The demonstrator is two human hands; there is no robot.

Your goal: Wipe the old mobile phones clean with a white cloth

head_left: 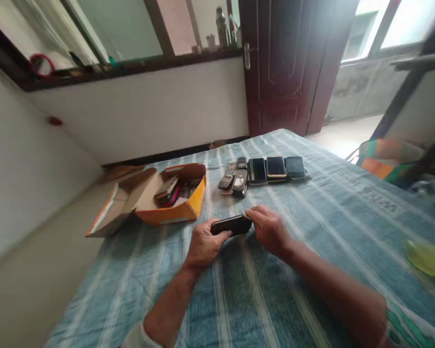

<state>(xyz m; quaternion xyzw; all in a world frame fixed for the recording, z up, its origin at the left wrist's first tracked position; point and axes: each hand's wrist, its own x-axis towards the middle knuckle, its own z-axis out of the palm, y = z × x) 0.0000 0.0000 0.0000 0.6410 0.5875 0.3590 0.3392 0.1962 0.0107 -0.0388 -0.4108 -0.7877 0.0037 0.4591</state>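
A dark, slim mobile phone (pixel 232 225) is held just above the striped cloth, tilted so that one long edge faces me. My left hand (pixel 205 244) grips its left end, thumb along the near side. At the phone's right end is my right hand (pixel 270 229), its fingers curled closed against the corner. A small pale bit shows at those fingertips; I cannot make out what it is. Beyond the hands, old keypad phones (pixel 240 180) lie grouped together. To their right, dark-screened smartphones (pixel 276 167) lie in a row, some stacked on others.
An open orange cardboard box (pixel 174 216) with several phones inside stands to the left, its lid (pixel 110 208) folded outward. Blue striped cloth (pixel 159 295) covers the surface. A yellow-green item (pixel 427 258) is at the right. Behind are a wall and a dark red door (pixel 279 67).
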